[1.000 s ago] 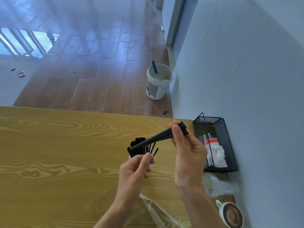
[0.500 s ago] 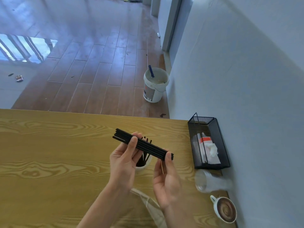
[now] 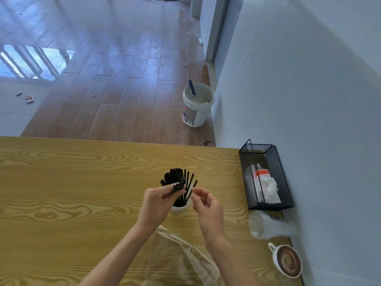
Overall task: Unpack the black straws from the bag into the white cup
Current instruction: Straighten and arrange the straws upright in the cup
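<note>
A small white cup (image 3: 179, 208) stands on the wooden table (image 3: 72, 193) with several black straws (image 3: 176, 176) upright in it, fanning out at the top. My left hand (image 3: 156, 201) grips a short bundle of black straws right above the cup's left side, its lower end among the standing ones. Just right of the cup is my right hand (image 3: 207, 205), fingers loosely curled and holding nothing, the fingertips close to the rightmost straws. The clear plastic bag (image 3: 181, 252) lies crumpled on the table between my forearms; I cannot tell what is inside it.
A black mesh basket (image 3: 276, 162) with packets and tissue stands against the wall at right. A stack of clear plastic cups (image 3: 268, 226) lies on its side in front of it, then a coffee cup (image 3: 287, 262). A white bucket (image 3: 196, 104) stands on the floor beyond the table.
The straw bundle, held level between both hands, has been tipped upright and lowered into the cup. My right hand let go of it and drew back to the cup's right side.
</note>
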